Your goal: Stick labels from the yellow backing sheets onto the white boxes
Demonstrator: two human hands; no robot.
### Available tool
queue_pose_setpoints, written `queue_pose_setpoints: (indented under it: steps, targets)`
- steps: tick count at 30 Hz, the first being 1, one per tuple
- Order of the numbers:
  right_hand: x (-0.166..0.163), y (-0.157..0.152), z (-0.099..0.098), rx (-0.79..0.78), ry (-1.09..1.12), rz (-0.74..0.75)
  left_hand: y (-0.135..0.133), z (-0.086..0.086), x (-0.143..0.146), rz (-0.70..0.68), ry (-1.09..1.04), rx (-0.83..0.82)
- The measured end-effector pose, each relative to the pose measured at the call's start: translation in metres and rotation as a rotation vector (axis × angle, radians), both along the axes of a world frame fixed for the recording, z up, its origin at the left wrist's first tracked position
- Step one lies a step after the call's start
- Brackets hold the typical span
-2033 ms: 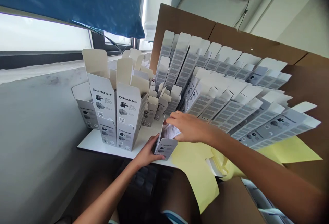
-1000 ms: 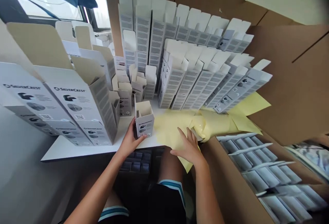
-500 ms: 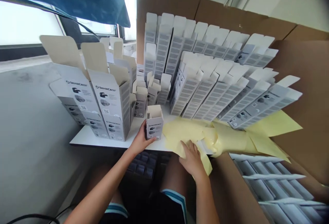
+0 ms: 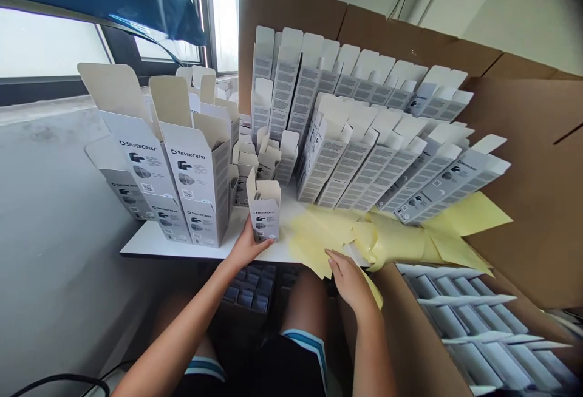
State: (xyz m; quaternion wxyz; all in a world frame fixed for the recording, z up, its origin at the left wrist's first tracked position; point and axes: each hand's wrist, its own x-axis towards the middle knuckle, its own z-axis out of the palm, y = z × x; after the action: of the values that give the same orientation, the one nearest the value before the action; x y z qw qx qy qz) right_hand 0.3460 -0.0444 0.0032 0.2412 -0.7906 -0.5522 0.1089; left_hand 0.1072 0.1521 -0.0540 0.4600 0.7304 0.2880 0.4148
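Observation:
My left hand point(image 4: 246, 245) is wrapped round the lower left of a small white SilverCrest box point(image 4: 266, 218), its thumb along the front bottom edge. The box stands upright on the white tabletop point(image 4: 286, 250), top open, one flap raised at its left. Over the table's front edge, my right hand point(image 4: 348, 278) rests on or just above a yellow paper sheet point(image 4: 321, 239), fingers stretched out and holding nothing visible. The fingertips point up and left, and part of the sheet shows beside the wrist.
Tall open SilverCrest boxes point(image 4: 191, 172) stand stacked at left. Rows of similar boxes point(image 4: 364, 160) fill the back, before a brown cardboard wall point(image 4: 387, 39). Crumpled yellow paper point(image 4: 401, 242) lies at right. Below it, a carton point(image 4: 396, 318) holds white boxes in rows.
A flap now stands raised at the small box's left side, and the box has turned slightly in my left hand. My right hand has slid a little toward me over the yellow sheet.

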Motion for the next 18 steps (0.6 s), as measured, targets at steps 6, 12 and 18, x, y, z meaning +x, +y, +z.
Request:
queue_pose_setpoints:
  steps: [6, 12, 18]
  targets:
    - [0.007, -0.018, 0.013, 0.262, 0.006, -0.274, -0.009, 0.011, -0.001, 0.127, -0.062, 0.082]
    - [0.003, -0.040, 0.024, 0.594, 0.253, -0.466, -0.021, 0.012, -0.003, 0.182, -0.104, 0.156]
    - [0.000, -0.034, 0.004, 0.788, 0.710, -0.588, -0.025, 0.009, 0.000, 0.198, -0.139, 0.099]
